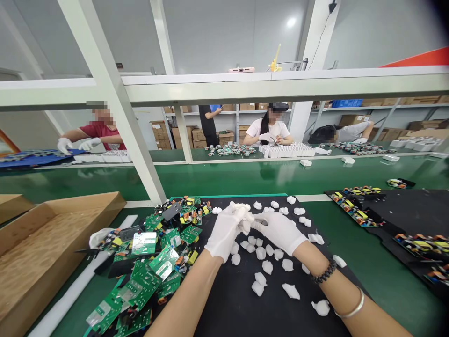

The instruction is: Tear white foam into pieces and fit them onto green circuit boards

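Both my hands wear white gloves and meet over a black mat (242, 299). My left hand (224, 231) and my right hand (278, 230) are closed together on a small white piece (245, 220) held between their fingertips. Several similar white plastic pieces (266, 267) lie scattered on the mat below and around the hands. A heap of green circuit boards (154, 262) lies just left of my left hand.
An open cardboard box (52, 234) stands at the left. A second black mat with boards (358, 206) lies at the right. A green conveyor belt (245, 178) runs across behind a white frame post (140, 154). Other people work at the far side.
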Motion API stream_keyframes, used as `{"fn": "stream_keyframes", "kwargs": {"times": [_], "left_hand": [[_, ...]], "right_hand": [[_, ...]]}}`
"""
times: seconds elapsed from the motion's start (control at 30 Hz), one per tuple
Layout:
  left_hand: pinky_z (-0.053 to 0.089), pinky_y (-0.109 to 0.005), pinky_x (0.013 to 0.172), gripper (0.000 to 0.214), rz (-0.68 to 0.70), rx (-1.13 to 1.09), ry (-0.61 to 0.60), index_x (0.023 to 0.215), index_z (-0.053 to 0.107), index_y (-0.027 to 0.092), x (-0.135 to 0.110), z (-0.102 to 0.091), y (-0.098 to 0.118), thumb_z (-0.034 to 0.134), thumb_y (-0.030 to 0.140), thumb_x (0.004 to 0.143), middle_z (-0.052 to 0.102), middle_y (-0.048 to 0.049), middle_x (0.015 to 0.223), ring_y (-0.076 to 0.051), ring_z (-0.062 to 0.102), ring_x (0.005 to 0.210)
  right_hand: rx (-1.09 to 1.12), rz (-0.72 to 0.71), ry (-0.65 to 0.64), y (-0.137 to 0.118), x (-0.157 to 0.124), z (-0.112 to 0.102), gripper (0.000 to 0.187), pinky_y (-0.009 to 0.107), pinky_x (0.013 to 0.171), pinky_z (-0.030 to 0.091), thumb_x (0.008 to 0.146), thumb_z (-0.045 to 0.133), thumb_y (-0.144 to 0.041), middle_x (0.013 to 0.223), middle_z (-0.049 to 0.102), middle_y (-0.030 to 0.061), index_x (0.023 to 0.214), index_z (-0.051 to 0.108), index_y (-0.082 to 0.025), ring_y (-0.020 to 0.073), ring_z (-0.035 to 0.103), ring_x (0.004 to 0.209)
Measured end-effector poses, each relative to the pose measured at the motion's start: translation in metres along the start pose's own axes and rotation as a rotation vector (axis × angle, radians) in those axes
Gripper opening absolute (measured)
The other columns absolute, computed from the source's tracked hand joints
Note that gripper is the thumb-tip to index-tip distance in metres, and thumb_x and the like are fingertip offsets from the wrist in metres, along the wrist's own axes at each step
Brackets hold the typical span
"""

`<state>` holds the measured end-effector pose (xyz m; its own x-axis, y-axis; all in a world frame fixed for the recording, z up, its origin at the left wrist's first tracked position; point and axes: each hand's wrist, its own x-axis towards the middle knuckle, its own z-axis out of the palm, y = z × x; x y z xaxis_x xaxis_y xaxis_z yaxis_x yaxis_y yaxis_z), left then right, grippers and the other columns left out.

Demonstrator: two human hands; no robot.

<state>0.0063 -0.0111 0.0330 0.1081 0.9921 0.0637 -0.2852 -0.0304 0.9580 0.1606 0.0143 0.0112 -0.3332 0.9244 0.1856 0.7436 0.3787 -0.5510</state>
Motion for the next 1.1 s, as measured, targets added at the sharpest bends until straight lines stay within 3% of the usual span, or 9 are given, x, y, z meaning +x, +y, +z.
{"fn": "stream_keyframes", "kwargs": {"times": [0.13,0.23,0.37,0.47,0.6,0.7,0.8,1.0,1.1], "left_hand": [[0.023,-0.019,0.038,0.013,0.030,0.101,0.067,0.075,0.057,0.014,-0.002,-0.004,0.004,0.053,0.026,0.077,0.057,0.0005,0.056,-0.003,0.035,0.036],[0.018,-0.018,0.037,0.014,0.060,0.142,0.110,0.078,0.056,0.016,-0.004,-0.004,0.007,0.053,0.030,0.078,0.051,0.0043,0.051,-0.003,0.029,0.036],[0.036,-0.020,0.046,0.020,0.046,0.012,0.025,0.088,0.056,0.018,-0.003,0.000,0.006,0.054,0.036,0.079,0.054,0.0027,0.063,-0.006,0.044,0.047],[0.042,-0.023,0.054,0.028,-0.016,-0.047,0.007,0.096,0.057,0.016,0.000,0.002,0.002,0.059,0.034,0.074,0.056,0.0006,0.065,-0.010,0.051,0.055],[0.034,-0.021,0.045,0.016,0.058,-0.011,0.086,0.079,0.059,0.013,0.002,-0.002,-0.004,0.060,0.027,0.070,0.051,0.0022,0.049,-0.009,0.044,0.045],[0.025,-0.018,0.040,0.003,0.070,-0.030,0.146,0.068,0.056,0.016,0.002,-0.008,-0.005,0.053,0.018,0.068,0.046,0.0047,0.044,-0.006,0.037,0.038],[0.025,-0.017,0.041,0.007,0.077,-0.084,0.165,0.059,0.050,0.016,0.001,-0.010,-0.004,0.049,0.010,0.062,0.042,0.0064,0.043,-0.003,0.032,0.037],[0.044,-0.024,0.056,0.018,-0.020,-0.222,0.046,0.081,0.062,0.013,0.003,-0.004,0.002,0.060,0.017,0.064,0.059,-0.0022,0.063,-0.009,0.051,0.054],[0.049,-0.029,0.068,0.022,-0.046,-0.288,0.033,0.088,0.065,0.011,0.001,-0.005,0.004,0.064,0.022,0.070,0.065,-0.0097,0.084,-0.014,0.059,0.069]], "right_hand": [[0.065,0.020,0.107,0.000,0.001,-0.003,0.025,0.030,0.076,0.041,0.083,0.046,-0.029,0.090,0.069,0.0033,0.086,0.071,-0.024,0.0208,0.060,0.087],[0.123,0.024,0.169,-0.003,0.000,-0.004,0.027,0.031,0.076,0.042,0.083,0.045,-0.028,0.092,0.070,0.0032,0.089,0.070,-0.023,0.0208,0.060,0.085],[0.185,-0.026,0.195,-0.012,-0.002,-0.008,0.029,0.030,0.071,0.044,0.084,0.042,-0.025,0.079,0.070,0.0014,0.080,0.071,-0.022,0.0185,0.061,0.075],[0.297,-0.071,0.195,-0.019,-0.004,-0.011,0.028,0.030,0.079,0.046,0.085,0.043,-0.025,0.090,0.070,0.0015,0.094,0.069,-0.023,0.0186,0.062,0.087],[0.553,-0.085,0.145,-0.026,-0.006,-0.011,0.032,0.034,0.087,0.046,0.082,0.050,-0.025,0.098,0.069,0.0031,0.110,0.064,-0.022,0.0206,0.061,0.096],[0.605,-0.078,0.115,-0.028,-0.006,-0.008,0.031,0.035,0.091,0.045,0.082,0.051,-0.026,0.104,0.068,0.0027,0.109,0.065,-0.024,0.0197,0.060,0.097],[0.607,-0.091,0.105,-0.026,-0.007,-0.005,0.030,0.034,0.093,0.044,0.083,0.051,-0.027,0.109,0.066,0.0020,0.108,0.066,-0.025,0.0192,0.060,0.099],[0.516,-0.119,0.126,-0.026,-0.008,-0.011,0.030,0.035,0.088,0.046,0.083,0.049,-0.023,0.094,0.070,0.0003,0.105,0.067,-0.027,0.0195,0.062,0.088],[0.494,-0.086,0.170,-0.023,-0.007,-0.014,0.028,0.034,0.088,0.047,0.083,0.049,-0.025,0.101,0.069,0.0011,0.105,0.067,-0.025,0.0193,0.061,0.093]]}}
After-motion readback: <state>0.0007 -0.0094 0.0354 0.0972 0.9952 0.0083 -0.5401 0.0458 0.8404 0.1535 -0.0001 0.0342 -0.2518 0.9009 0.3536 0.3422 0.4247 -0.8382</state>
